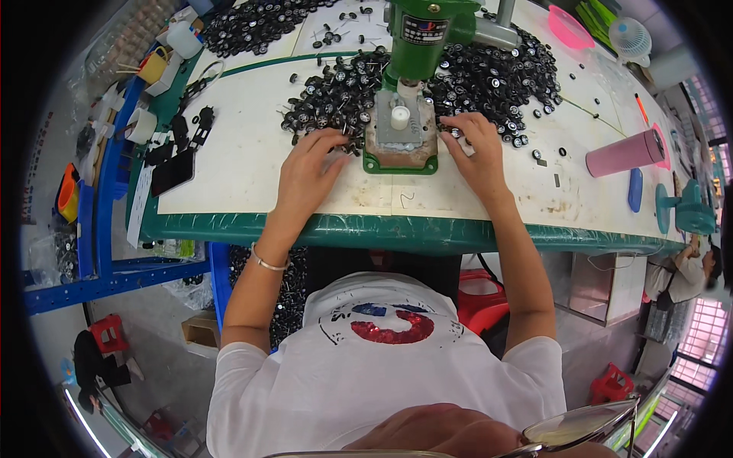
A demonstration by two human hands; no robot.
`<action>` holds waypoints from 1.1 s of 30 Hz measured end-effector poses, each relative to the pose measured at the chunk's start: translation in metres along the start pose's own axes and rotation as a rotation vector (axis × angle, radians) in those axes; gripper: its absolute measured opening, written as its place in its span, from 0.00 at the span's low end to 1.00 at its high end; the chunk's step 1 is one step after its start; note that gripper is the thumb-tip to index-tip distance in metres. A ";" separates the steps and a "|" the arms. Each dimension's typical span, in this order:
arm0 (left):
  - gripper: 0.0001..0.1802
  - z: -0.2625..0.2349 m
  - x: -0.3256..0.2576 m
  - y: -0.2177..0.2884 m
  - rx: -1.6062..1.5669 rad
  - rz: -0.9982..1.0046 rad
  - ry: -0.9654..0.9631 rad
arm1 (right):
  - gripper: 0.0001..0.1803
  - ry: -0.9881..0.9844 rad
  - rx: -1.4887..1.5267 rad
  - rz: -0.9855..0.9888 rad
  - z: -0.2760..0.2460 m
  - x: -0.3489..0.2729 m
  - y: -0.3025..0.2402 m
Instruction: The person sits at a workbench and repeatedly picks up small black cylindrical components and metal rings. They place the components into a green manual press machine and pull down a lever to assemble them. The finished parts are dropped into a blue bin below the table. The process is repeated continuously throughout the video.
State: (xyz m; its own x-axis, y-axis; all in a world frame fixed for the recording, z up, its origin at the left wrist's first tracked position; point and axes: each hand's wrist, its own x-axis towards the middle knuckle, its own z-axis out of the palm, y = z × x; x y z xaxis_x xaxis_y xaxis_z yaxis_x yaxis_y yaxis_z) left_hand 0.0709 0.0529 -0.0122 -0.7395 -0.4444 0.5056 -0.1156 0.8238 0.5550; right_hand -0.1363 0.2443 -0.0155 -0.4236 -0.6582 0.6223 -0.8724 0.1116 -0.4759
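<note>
A green hand press (427,38) stands on the bench, its base plate carrying a grey block with a white round fixture (399,117) on top. To the left of that base, my left hand (307,169) has its fingers bent around a small black wheel, partly hidden at the fingertips. My right hand (479,156) is at the opposite side of the base, fingers and thumb curled at another small black wheel. Loose black wheels (496,84), some with thin metal axles, lie heaped behind and on both sides of the press. Nothing shows on the white fixture.
A pink tumbler (626,153) lies at the right beside a blue object (635,190) and a small teal fan (691,208). On the left are a dark phone (172,172) and black plastic parts. The bench's green edge (343,233) runs before me. People are in the background.
</note>
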 end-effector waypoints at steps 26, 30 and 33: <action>0.06 0.034 0.045 0.007 -0.932 -0.260 -0.084 | 0.28 -0.006 0.634 0.394 0.025 0.030 -0.013; 0.07 0.044 0.062 0.020 -0.823 -0.165 -0.079 | 0.22 0.144 0.678 0.459 -0.015 0.048 -0.001; 0.07 0.058 0.070 0.027 -0.995 -0.221 -0.037 | 0.19 0.246 0.711 0.478 -0.049 0.070 -0.001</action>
State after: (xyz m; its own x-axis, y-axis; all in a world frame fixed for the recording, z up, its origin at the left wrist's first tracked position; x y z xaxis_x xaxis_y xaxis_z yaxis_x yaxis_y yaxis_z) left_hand -0.0224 0.0641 -0.0001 -0.7902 -0.5264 0.3138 0.3391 0.0511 0.9394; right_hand -0.1766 0.2341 0.0590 -0.8153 -0.4718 0.3356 -0.2664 -0.2089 -0.9409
